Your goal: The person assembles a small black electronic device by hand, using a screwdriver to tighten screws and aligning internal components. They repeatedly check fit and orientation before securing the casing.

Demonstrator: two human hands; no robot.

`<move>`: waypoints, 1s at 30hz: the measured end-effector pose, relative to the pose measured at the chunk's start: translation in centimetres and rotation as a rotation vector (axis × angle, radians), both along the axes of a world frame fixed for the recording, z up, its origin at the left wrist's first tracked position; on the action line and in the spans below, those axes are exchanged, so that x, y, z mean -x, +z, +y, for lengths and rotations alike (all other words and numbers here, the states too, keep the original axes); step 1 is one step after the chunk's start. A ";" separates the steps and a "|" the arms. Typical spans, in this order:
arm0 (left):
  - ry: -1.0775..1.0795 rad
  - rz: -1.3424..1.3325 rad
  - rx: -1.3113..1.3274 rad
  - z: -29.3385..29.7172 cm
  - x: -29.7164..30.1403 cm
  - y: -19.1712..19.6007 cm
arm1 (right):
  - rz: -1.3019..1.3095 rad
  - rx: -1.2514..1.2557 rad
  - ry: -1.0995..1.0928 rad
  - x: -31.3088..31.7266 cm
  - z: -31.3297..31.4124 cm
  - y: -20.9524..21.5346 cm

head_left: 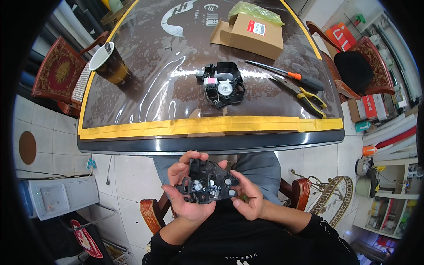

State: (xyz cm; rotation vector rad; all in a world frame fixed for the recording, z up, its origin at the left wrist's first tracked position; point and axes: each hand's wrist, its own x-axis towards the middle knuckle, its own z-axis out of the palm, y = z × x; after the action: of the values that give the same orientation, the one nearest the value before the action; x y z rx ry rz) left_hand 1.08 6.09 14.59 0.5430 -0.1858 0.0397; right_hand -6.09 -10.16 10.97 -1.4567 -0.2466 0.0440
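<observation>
Head view, hands: we've got a black plastic mechanism plate (207, 181) down in our lap, just below the near table edge, tilted a bit, with its round silvery parts and a small spring facing up.
Left hand (185, 194): cupped under the plate, fingers wrapped round its left and top edge, so it's gripping it.
Right hand (249, 198): fingers pinching the plate's right side (there's a thin dark pin-like bit poking out by the fingers, too small for us to say what it is).
Head view, table: brown glossy table (145, 62) with yellow tape (212, 126) along the near edge.
Middle of table: a second black housing (223, 84) with round openings and a small pink patch, lying flat, well apart from our hands.
Right of that: a screwdriver (287, 74) with an orange and black handle, and just beside it yellow-handled pliers (304, 96).
Far side: an open cardboard box (249, 33) with a greenish plastic bag (254, 11) behind it.
Left side: a paper cup (108, 62) near the table's left edge.
Around us: wooden chairs, tiled floor (57, 132).
</observation>
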 end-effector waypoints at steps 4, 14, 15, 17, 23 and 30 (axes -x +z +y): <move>-0.018 0.034 -0.022 0.1 0.2 -0.2 | 0.084 0.053 0.084 0.2 -0.4 0.5; -0.080 0.100 -0.108 -0.6 0.6 0.5 | -0.093 0.007 -0.046 -1.3 0.6 0.1; -0.084 0.097 -0.113 -0.6 0.5 0.6 | -0.129 0.043 -0.065 -1.5 0.5 0.3; -0.129 0.097 -0.109 -0.4 0.3 1.0 | -0.204 0.094 -0.101 -2.0 0.4 0.8; -0.192 0.158 -0.023 0.8 -1.9 2.9 | -0.241 0.044 -0.032 -3.8 -0.2 3.9; 0.021 0.182 -0.236 6.3 -11.2 7.0 | -0.261 0.816 -0.380 -11.6 -7.3 10.3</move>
State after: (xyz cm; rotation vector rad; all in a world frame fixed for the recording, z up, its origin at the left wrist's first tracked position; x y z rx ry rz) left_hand 12.24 12.44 21.54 0.7799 -0.0062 -0.0121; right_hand 5.50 -17.43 21.27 -2.3047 -0.1618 -0.3984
